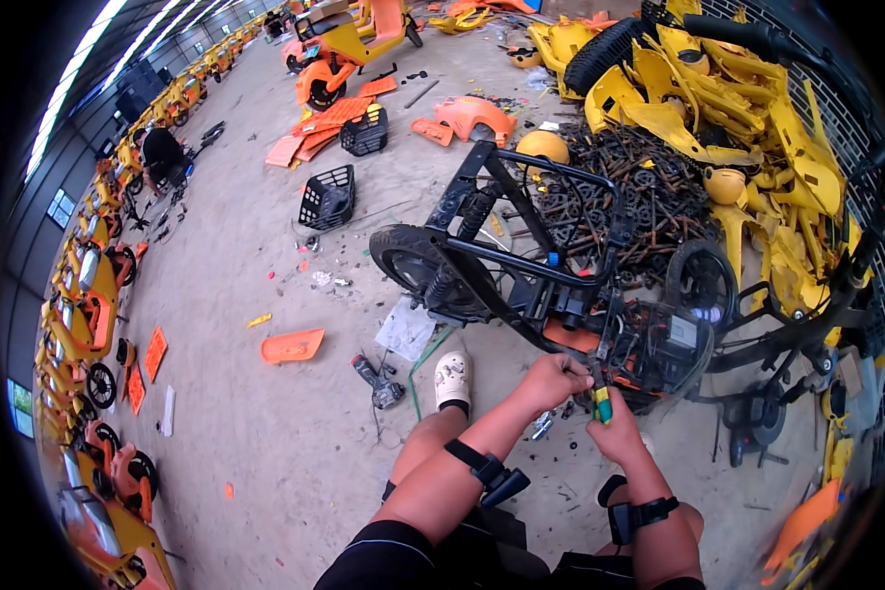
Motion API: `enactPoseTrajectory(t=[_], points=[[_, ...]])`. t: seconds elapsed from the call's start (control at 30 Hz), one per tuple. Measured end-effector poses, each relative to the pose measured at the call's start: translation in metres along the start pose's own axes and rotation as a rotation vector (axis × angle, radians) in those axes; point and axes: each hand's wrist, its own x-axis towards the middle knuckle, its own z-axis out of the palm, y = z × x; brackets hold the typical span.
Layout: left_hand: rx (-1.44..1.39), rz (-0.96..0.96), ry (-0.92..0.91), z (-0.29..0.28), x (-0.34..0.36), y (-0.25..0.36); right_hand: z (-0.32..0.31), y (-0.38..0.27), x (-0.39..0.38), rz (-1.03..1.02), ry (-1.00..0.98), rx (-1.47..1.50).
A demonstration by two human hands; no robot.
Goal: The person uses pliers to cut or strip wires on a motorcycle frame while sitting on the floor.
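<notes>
My right hand grips a green-and-yellow handled hand tool, raised against the stripped black scooter frame in front of me. Just left of the tool, my left hand is closed, fingertips pinched at a small part on the frame's lower section; what they hold is too small to make out. Beside both hands sit an orange panel inside the frame and a dark, clear-covered housing with wires. A cordless power tool lies on the floor to the left, near my shoe.
Yellow body panels and rusty metal parts are heaped at the right. Black crates and orange panels lie ahead on the floor. Scooters line the left; a person crouches near them.
</notes>
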Motion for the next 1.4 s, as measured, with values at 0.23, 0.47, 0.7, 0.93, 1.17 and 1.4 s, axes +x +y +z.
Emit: enactPoseTrajectory(t=[0.23,0.47,0.7,0.93,1.17,1.4], points=[[0.206,0.137,0.071,-0.016,-0.009,-0.005,0.032,0.014,0.006,0.05,-0.039,0.261],[0.446,0.169,0.119,-0.023,-0.017,-0.003,0.034,-0.003,0.002,-0.045,-0.006,0.041],[0.503,0.171,0.085,-0.017,-0.008,0.008,0.018,-0.002,0.008,-0.053,0.071,-0.101],[0.723,0.077,0.035,-0.001,0.011,0.022,0.01,0.008,0.015,-0.071,0.138,-0.186],[0.88,0.0,0.038,0.006,0.033,0.03,0.008,0.014,0.034,-0.021,0.113,-0.147],[0.879,-0.002,0.07,0.003,0.042,0.04,0.007,0.002,0.049,0.033,0.124,-0.169]])
